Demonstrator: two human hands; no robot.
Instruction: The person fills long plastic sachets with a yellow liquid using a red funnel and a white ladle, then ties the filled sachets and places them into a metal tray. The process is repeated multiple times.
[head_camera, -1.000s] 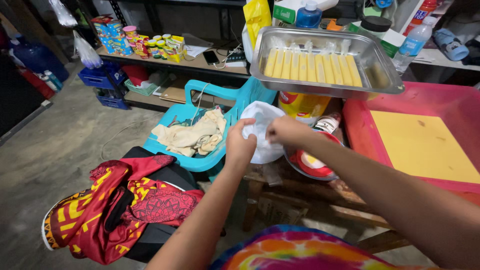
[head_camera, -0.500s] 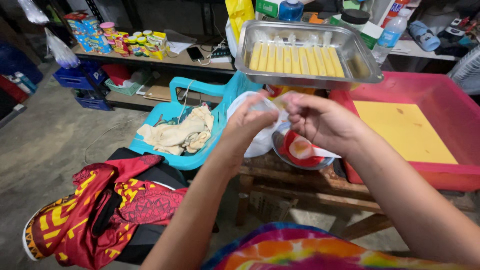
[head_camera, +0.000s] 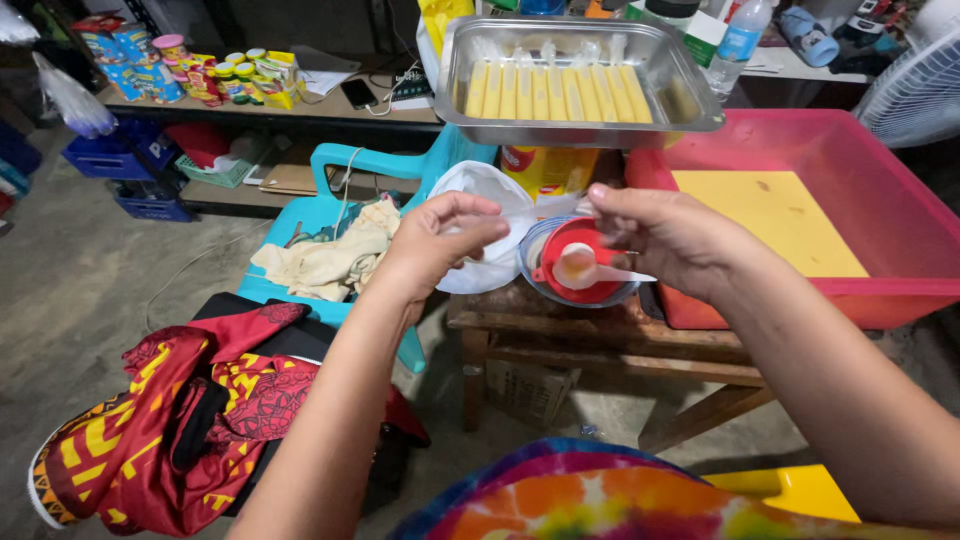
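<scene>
The left hand (head_camera: 435, 238) and the right hand (head_camera: 660, 235) are raised over the near edge of the wooden table (head_camera: 560, 335), stretching a thin clear plastic bag (head_camera: 535, 212) between them. The left fingers (head_camera: 478, 215) are pinched shut on one end of the bag, thumb against forefinger; the right fingers (head_camera: 610, 200) are closed on the other end, so the bag runs as a narrow, nearly see-through strip from hand to hand, just above the table's front corner.

Directly beneath the bag, on the table, sits a round bowl (head_camera: 535, 280) with a red funnel (head_camera: 580, 262) resting in it; a pale yellow patch shows in the funnel's mouth. A white plastic sack (head_camera: 475, 190) bulges at the table's left edge, just behind the left hand. At the back of the table a steel tray (head_camera: 690, 95) is propped above a yellow container (head_camera: 545, 170) and carries a row of long yellow ice pops (head_camera: 555, 92) in clear sleeves. The right side of the table bears a large pink tub (head_camera: 860, 150) filled with yellow liquid.

Left of the table stands a teal plastic chair (head_camera: 350, 165) with a cream cloth (head_camera: 325, 262) heaped on its seat. On the floor in front of the chair, left of the table legs, lies a red and yellow patterned garment (head_camera: 180, 420). A white fan (head_camera: 920, 85) shows beyond the tub, at the table's far right.
</scene>
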